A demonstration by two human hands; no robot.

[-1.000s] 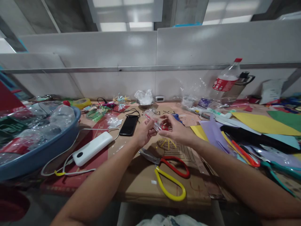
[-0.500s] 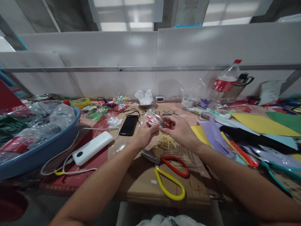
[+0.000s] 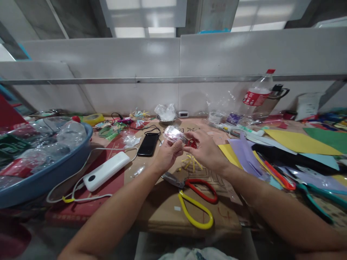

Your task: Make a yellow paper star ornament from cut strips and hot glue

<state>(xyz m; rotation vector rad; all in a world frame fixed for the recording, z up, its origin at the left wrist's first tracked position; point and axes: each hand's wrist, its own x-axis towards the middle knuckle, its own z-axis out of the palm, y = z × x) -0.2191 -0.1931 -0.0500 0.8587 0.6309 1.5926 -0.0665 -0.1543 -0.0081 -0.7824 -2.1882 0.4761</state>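
A clear plastic piece (image 3: pixel 173 133) shines above the cardboard mat, pinched between the thumb and fingers of my left hand (image 3: pixel 168 153). Just to its right, my right hand (image 3: pixel 203 148) has its fingers closed on a small red item (image 3: pixel 192 143), which touches or joins the clear piece; which of the two, I cannot tell. Below my hands lies a yellow spiky piece (image 3: pixel 192 163) on the cardboard (image 3: pixel 162 209). Scissors (image 3: pixel 184 184) with one red and one yellow handle lie nearer to me, blades toward the left.
A blue basin (image 3: pixel 67 155) of plastic bottles stands at the left, beside a white power bank (image 3: pixel 107 171) and a black phone (image 3: pixel 148 144). Coloured sheets (image 3: pixel 300 141), pliers and a large bottle (image 3: pixel 257 95) are at the right.
The clear piece has turned in my fingers and now catches more light. My hands stay close together; the view has shifted slightly.
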